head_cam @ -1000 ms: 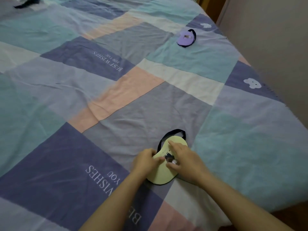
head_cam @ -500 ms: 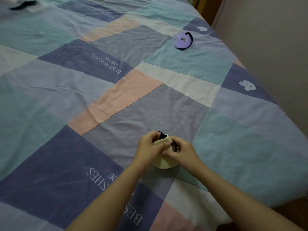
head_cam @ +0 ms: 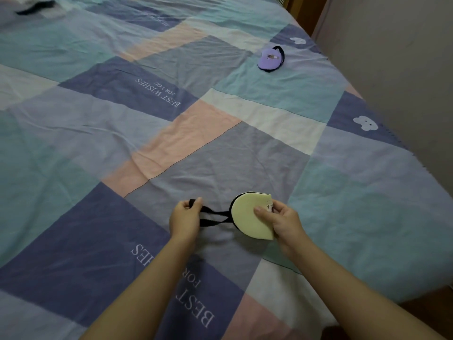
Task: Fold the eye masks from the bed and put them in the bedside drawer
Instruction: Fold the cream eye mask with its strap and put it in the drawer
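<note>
A patchwork bed sheet (head_cam: 171,148) in teal, pink, grey and purple squares fills the view from above. At the far left top corner lies a dark strip of fabric (head_cam: 36,7), too blurred to identify. Near the bottom centre, the left hand (head_cam: 185,218) is curled closed, pinching the far end of a black elastic strap (head_cam: 215,215) and pulling it out to the left. The strap runs rightward to a pale yellow eye mask (head_cam: 250,214), folded in half into a half-moon and lifted just above the sheet. The right hand (head_cam: 285,223) pinches the mask's straight folded edge between thumb and fingers. To fold neatly, the strap probably needs winding around the mask while the right hand keeps the halves aligned. Further right and well away, a purple eye mask (head_cam: 270,60), apparently folded, rests on the sheet near the bed's edge. No bedside drawer is visible.
</note>
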